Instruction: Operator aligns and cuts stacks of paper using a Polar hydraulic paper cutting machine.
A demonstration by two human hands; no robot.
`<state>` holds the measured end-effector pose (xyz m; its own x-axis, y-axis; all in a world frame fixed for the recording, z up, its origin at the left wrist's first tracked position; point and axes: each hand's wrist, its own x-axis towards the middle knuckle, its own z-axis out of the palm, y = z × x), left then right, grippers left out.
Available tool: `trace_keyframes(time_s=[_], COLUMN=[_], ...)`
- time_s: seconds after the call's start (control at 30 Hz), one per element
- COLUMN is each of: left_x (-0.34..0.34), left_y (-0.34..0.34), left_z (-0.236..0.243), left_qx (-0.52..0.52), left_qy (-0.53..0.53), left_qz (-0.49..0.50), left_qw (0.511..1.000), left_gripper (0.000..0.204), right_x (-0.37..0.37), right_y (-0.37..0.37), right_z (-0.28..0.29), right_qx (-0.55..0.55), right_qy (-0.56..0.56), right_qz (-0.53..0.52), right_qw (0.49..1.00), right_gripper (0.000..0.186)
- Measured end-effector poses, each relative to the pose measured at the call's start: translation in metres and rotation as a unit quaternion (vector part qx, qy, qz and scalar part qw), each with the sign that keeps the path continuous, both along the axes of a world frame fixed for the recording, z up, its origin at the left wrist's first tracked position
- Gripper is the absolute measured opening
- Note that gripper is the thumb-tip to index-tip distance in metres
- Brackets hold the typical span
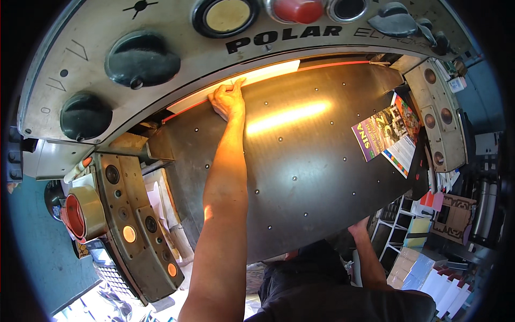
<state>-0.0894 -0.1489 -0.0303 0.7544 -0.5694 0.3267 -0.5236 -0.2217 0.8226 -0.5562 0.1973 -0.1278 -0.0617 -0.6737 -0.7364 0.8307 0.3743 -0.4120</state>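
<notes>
My left arm reaches across the dark metal table (300, 155) of a cutting machine. At the far side, my left hand (227, 102) is closed, with bent fingers and thumb at the front edge of white paper (273, 71). This paper shows as a long strip under the machine's front panel; the rest of it is hidden. A thin red strip (332, 65) runs along the same gap. My right hand (358, 226) is low beside the table's near edge, its fingers mostly hidden.
Printed colour leaflets (383, 131) lie on the table's right side. The panel above carries black knobs (142, 59) and a red button (298, 9). Side blocks with round buttons flank the table; a roll of tape (86, 213) stands on the left one (129, 214). A white rack (394, 225) stands at right.
</notes>
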Motion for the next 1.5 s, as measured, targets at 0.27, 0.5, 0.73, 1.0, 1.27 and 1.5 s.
trace_keyframes(time_s=[0.27, 0.5, 0.73, 1.0, 1.27, 1.5], left_x=[0.002, 0.001, 0.000, 0.001, 0.003, 0.008], left_y=[0.000, 0.000, -0.001, -0.002, -0.003, -0.005], left_z=[0.001, 0.004, 0.000, -0.002, -0.003, -0.013], left_qx=[0.016, 0.015, -0.001, 0.009, 0.044, 0.013], left_qy=[0.024, 0.034, 0.024, 0.024, 0.032, 0.007], left_qz=[-0.019, 0.002, 0.009, 0.010, 0.011, 0.007], left_qw=[0.999, 0.999, 1.000, 1.000, 0.998, 1.000], left_gripper=[0.036, 0.039, 0.039, 0.041, 0.042, 0.036], right_x=[0.009, 0.005, -0.003, -0.004, -0.004, -0.017], right_y=[-0.007, -0.010, -0.008, -0.005, -0.008, -0.001], right_z=[0.002, -0.001, -0.012, -0.017, -0.013, 0.018], right_qx=[-0.052, -0.048, -0.001, -0.050, -0.026, 0.102], right_qy=[-0.073, -0.087, -0.076, -0.104, -0.109, 0.182], right_qz=[-0.029, 0.006, -0.025, -0.014, -0.029, 0.078], right_qw=[0.996, 0.995, 0.997, 0.993, 0.993, 0.975], right_gripper=[0.067, 0.071, 0.068, 0.073, 0.071, 0.048])
